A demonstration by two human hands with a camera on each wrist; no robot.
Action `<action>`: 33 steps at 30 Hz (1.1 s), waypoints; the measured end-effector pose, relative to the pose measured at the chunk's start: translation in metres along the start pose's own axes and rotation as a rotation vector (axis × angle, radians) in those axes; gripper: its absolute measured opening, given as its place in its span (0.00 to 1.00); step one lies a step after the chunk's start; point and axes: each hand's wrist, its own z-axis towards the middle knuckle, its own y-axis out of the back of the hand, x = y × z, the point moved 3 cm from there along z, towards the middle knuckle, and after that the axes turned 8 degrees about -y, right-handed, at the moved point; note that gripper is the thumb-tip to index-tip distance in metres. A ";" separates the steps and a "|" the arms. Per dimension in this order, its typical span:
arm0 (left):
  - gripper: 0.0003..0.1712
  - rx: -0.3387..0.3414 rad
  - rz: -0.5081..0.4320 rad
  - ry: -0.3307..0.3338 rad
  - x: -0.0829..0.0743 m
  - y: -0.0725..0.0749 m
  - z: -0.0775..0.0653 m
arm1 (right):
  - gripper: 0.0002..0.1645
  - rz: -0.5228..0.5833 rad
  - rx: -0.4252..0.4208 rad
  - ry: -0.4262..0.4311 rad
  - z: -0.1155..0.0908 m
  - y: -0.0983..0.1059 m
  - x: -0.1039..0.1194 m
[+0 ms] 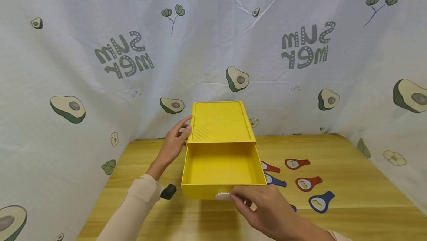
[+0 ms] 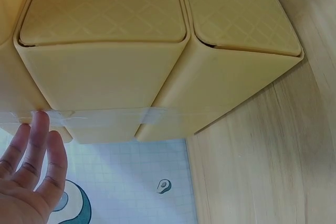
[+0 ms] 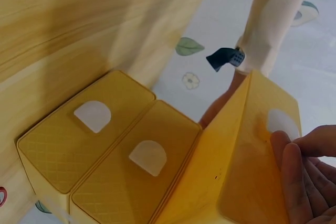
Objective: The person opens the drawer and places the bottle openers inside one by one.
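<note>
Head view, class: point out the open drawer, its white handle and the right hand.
Open drawer (image 1: 224,168): head view, inside surface.
White handle (image 1: 222,196): head view, uncovered part.
Right hand (image 1: 269,207): head view, back of hand.

Head view forward and down, wrist views close, drawer unit (image 1: 220,131) in all.

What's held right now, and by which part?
Right hand pinches the open drawer by the white handle on its front. Left hand only touches the yellow cabinet at its left side.
</note>
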 end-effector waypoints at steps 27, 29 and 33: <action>0.28 0.002 0.000 0.007 -0.001 -0.001 0.001 | 0.07 0.046 -0.095 0.069 -0.012 0.014 0.004; 0.28 0.000 0.000 0.004 0.000 -0.001 0.001 | 0.06 0.064 -0.115 0.067 -0.013 0.020 0.004; 0.28 -0.009 0.000 -0.003 0.000 -0.001 0.001 | 0.08 0.074 -0.197 0.096 -0.014 0.032 0.001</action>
